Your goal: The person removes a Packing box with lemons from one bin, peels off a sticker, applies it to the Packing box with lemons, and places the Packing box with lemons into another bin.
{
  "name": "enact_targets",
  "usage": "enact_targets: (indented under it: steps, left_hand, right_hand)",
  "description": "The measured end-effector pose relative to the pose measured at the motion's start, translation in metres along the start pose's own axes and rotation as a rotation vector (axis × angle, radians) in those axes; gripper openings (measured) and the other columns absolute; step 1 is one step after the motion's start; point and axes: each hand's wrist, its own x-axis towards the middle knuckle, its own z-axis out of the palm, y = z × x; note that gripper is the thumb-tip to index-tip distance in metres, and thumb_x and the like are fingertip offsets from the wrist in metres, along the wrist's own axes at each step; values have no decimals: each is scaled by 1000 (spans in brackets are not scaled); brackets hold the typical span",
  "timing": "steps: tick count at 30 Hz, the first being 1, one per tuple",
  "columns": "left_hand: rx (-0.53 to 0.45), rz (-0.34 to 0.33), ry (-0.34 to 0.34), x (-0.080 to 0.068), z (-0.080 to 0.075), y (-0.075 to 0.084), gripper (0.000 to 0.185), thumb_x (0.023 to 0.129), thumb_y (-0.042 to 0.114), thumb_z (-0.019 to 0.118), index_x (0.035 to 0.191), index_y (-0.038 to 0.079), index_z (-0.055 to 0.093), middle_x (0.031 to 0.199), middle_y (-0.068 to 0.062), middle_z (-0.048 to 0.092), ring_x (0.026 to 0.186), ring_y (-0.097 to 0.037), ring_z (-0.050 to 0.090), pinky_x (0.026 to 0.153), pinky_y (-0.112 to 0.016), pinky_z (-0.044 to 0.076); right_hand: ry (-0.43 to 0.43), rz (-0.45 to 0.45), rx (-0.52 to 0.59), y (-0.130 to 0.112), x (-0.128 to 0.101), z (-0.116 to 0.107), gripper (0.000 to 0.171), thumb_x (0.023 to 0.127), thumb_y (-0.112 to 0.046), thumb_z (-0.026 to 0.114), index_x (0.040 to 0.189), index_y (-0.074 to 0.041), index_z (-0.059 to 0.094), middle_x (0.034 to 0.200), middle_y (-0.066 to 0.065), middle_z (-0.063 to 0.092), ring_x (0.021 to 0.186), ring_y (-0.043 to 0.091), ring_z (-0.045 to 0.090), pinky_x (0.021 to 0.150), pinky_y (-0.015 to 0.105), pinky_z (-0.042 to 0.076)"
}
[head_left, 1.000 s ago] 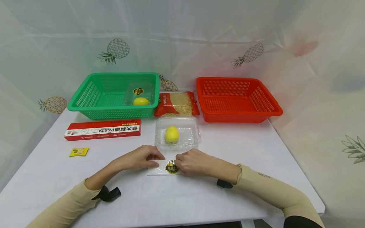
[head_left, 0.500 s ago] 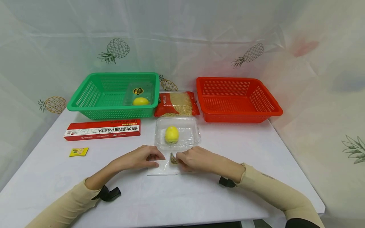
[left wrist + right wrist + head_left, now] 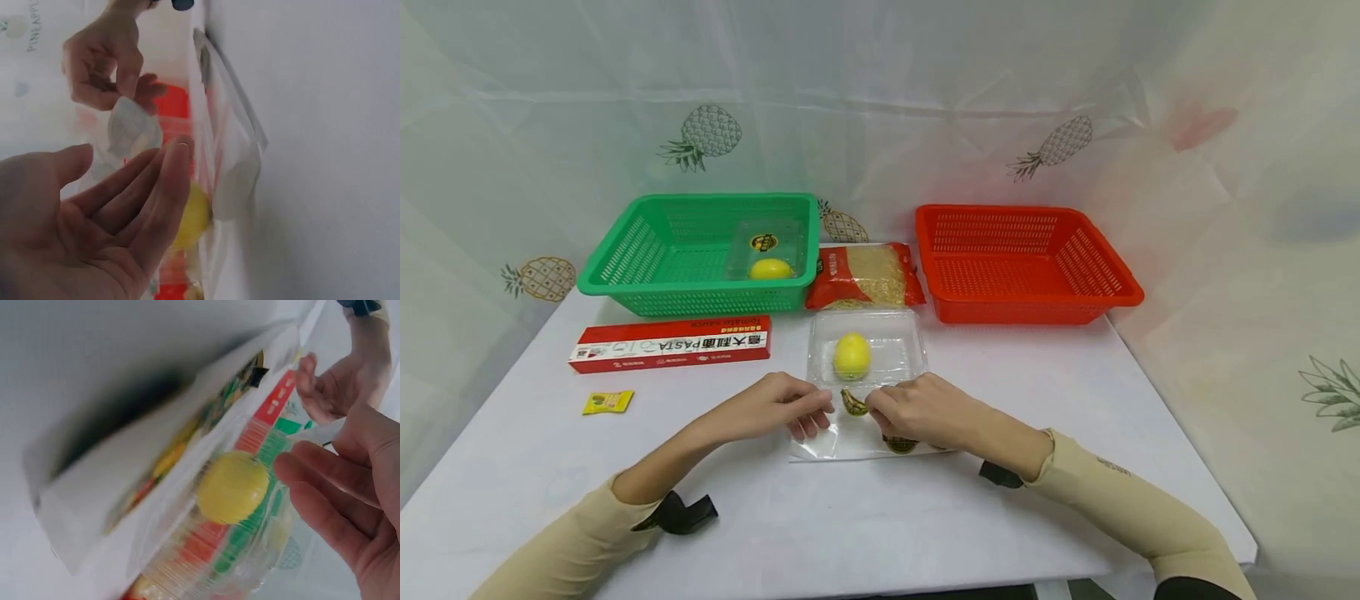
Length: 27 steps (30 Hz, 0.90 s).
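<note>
My right hand (image 3: 925, 410) pinches a small curled round sticker (image 3: 853, 402), dark and gold on its face. In the left wrist view the pale back of the sticker (image 3: 131, 128) hangs from the right fingertips. Below it a white sticker sheet (image 3: 827, 446) lies on the table, with another round label (image 3: 899, 444) partly under the right hand. My left hand (image 3: 782, 404) hovers by the sheet's left edge, fingers loosely extended and holding nothing. Just beyond both hands sits a clear plastic box (image 3: 898, 342) with a yellow lemon (image 3: 852, 357) showing in it.
A green basket (image 3: 700, 296) at back left holds a clear box with a yellow fruit. A bag of pasta (image 3: 876, 275) lies between it and a red basket (image 3: 1015, 312). A red pasta box (image 3: 670, 343) and a small yellow packet (image 3: 607, 402) lie at left.
The sticker has come up off the sheet in my right hand, curling and moving slightly toward the clear box. My left hand has let go of the sheet and its fingers have loosened.
</note>
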Motion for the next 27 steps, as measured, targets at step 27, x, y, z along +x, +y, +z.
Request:
enact_targets:
  steps: [27]
  left_hand:
    - [-265, -30, 147, 16, -1, 24, 25, 96, 23, 64, 101, -1, 68, 93, -30, 71, 65, -23, 72, 65, -42, 61]
  right_hand:
    - [144, -87, -99, 17, 6, -18, 10, 85, -13, 66, 87, -14, 57, 62, -9, 55, 49, 6, 51, 45, 16, 40]
